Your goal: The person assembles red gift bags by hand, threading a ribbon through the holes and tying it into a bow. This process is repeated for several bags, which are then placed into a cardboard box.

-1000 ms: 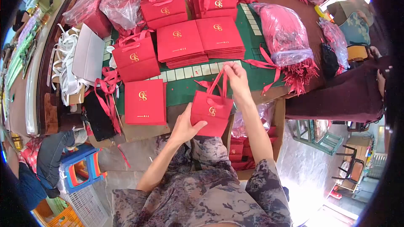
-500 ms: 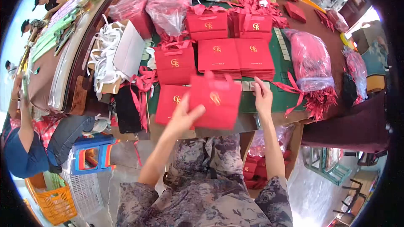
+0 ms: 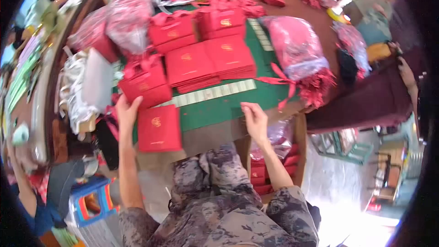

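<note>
My left hand [image 3: 127, 114] is closed at the lower left corner of a red gift bag [image 3: 145, 84] with ribbon handles and a gold logo, on the pile at the left. The thumb lies along its front; the other fingertips are partly hidden. Just below it, a flat red bag [image 3: 159, 128] lies at the table's front edge. My right hand [image 3: 256, 123] is above the table's front edge, fingers curled together, with nothing visible in them. Between the hands and the far piles is the green mat [image 3: 210, 114] with a pale ruler strip [image 3: 215, 92].
Two stacks of flat red bags [image 3: 190, 66] lie mid-table, with upright bags behind. A plastic-wrapped red bundle [image 3: 297, 45] is at right, a box of white ribbons [image 3: 80, 87] at left. Beneath the table stands a carton of red bags [image 3: 263, 174]. Other people work around.
The gift bag in my left hand moved left from the middle onto the left pile. My right hand's fingers curled in. The view has turned, shifting the table leftward.
</note>
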Demonstrator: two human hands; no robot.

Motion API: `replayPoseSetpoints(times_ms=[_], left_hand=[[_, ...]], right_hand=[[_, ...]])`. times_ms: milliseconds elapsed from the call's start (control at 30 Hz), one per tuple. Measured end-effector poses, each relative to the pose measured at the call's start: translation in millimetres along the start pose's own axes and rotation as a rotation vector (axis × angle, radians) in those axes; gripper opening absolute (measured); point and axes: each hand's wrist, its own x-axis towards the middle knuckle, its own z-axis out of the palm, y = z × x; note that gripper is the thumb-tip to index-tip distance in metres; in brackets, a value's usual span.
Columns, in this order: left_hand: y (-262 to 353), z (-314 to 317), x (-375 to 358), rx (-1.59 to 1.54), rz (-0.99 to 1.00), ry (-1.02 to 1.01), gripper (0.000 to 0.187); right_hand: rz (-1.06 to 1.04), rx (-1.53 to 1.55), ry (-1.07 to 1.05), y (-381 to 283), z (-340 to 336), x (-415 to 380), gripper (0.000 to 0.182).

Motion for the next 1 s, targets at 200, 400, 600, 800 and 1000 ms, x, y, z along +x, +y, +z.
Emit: replayPoseSetpoints(times_ms=[200, 400, 600, 800, 1000], left_hand=[[11, -2, -3, 0.701, -0.022, 0.221, 0.054], [7, 13, -6, 0.762, 0.092, 0.290, 0.070], [50, 22, -34, 0.834, 0.288, 0.336, 0.051], [54, 28, -54, 0.797, 0.393, 0.002, 0.033], [50, 29, -56, 1.002, 0.313, -0.191, 0.051]], right_hand=[[-0.207, -0.384, 0.244, 10, -42, 38, 0.020], [-0.365, -0.739, 0.206, 53, -55, 100, 0.022], [-0.416, -0.848, 0.160, 61, -51, 95, 0.007], [-0.474, -0.764, 0.057, 26, -30, 42, 0.011], [-0.605, -0.458, -0.192, -27, 18, -22, 0.018]])
